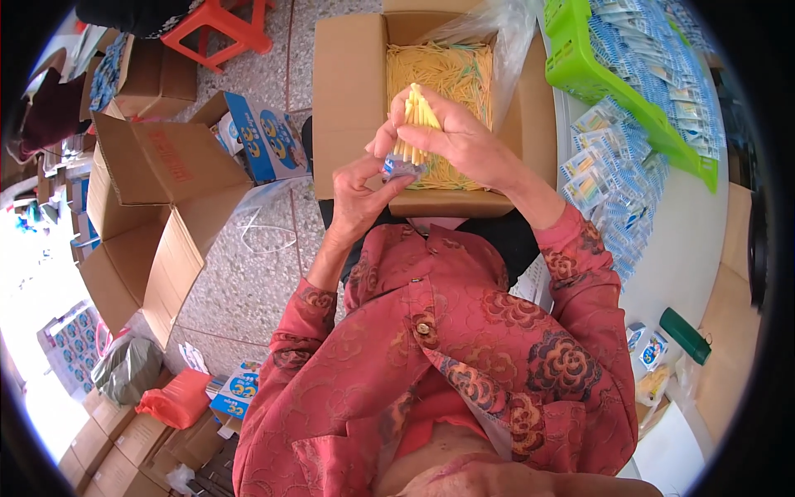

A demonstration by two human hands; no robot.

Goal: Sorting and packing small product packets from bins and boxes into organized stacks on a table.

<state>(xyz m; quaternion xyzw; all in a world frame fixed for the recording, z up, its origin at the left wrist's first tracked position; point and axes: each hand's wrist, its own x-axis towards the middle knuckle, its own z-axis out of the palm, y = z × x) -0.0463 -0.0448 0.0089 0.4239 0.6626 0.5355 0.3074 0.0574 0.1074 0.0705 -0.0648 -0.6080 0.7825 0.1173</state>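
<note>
Over an open cardboard box (349, 108) at my lap, my right hand (465, 141) grips a bundle of thin yellow sticks (421, 116), their tips pointing away from me. My left hand (354, 197) is closed on a small clear packet with blue print (402, 168) at the near end of the bundle. The sticks' lower ends meet the packet's mouth; how deep they sit inside I cannot tell. Below both hands, a thick layer of loose yellow sticks (443, 70), with a few pale green ones, fills the box.
On the white table (696, 224) at right, a green plastic basket (571, 62) and a pile of filled blue-and-white packets (609, 166) lie close to my right arm. An open carton (153, 199) stands at left. Beyond it is a red stool (217, 33).
</note>
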